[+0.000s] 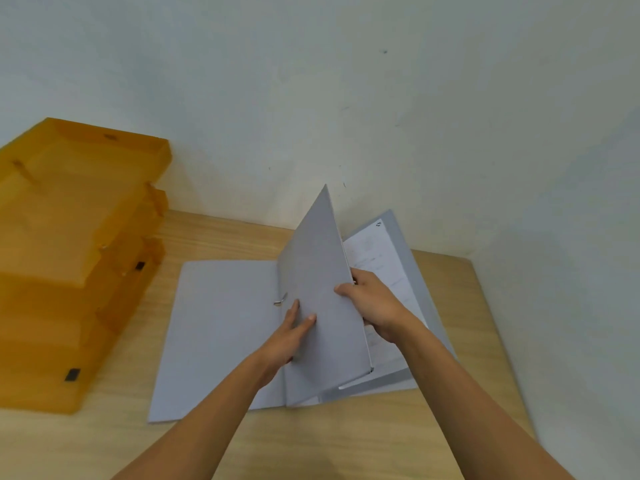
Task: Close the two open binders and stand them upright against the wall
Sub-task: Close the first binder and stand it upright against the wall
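A grey binder lies open on the wooden desk, its left cover (221,334) flat and a metal clip (280,299) at the spine. Its right cover (322,271) is lifted almost upright. My right hand (374,303) grips that cover's right edge, thumb in front and fingers behind. Fingers spread, my left hand (294,330) rests flat against the cover's face near the spine. A second grey binder (401,244) lies open behind and to the right, partly under the first, with white papers (374,258) showing.
Stacked translucent orange trays (76,237) fill the desk's left side against the pale wall (346,98). The wall runs along the back edge just behind the binders. The desk's right edge (498,334) is close to the second binder.
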